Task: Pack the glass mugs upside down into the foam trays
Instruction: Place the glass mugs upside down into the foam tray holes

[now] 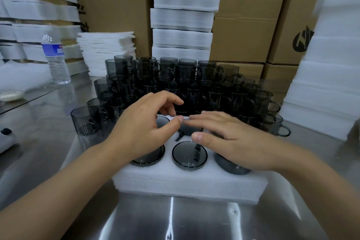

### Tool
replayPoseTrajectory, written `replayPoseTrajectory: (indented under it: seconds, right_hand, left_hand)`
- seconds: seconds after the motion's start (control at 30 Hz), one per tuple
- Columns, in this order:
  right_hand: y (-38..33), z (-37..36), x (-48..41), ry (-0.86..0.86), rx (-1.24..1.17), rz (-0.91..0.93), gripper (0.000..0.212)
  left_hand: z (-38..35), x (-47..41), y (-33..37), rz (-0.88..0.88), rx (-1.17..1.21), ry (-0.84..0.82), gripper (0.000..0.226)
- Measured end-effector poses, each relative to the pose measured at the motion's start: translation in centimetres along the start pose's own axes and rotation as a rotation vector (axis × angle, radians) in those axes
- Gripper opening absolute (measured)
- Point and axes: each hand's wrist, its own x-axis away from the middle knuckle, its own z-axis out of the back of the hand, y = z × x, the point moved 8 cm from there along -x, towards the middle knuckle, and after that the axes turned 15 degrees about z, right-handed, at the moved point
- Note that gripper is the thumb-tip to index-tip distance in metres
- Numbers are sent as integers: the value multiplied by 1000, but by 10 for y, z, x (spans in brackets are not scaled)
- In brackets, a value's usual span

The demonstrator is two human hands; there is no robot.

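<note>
A white foam tray (187,181) lies on the steel table right in front of me. Dark smoked-glass mugs sit upside down in its round holes; the front middle mug (189,155) shows its flat base. My left hand (144,128) hovers over the tray's left holes, fingers loosely curled and holding nothing. My right hand (228,138) lies flat, fingers spread, on top of the mugs at the right, partly hiding them. Behind the tray stands a stacked pile of loose mugs (175,82).
A water bottle (55,58) stands at the back left. Stacks of foam trays (183,11) and cardboard boxes (245,31) fill the back. A tall foam stack (329,76) rises at the right. A single upright mug (85,120) stands left of the tray.
</note>
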Motion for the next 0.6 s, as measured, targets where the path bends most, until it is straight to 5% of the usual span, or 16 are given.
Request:
replayPoseTrajectory:
  seconds: [0.17,0.6]
  right_hand:
    - [13,-21,1,-168,116,-87,57]
    - [21,-25,-2,-155,152,-47,60]
  left_hand:
    - [0,0,0,-12,-12,-2,33]
    - [-14,-2,-7,40,-18,-132,9]
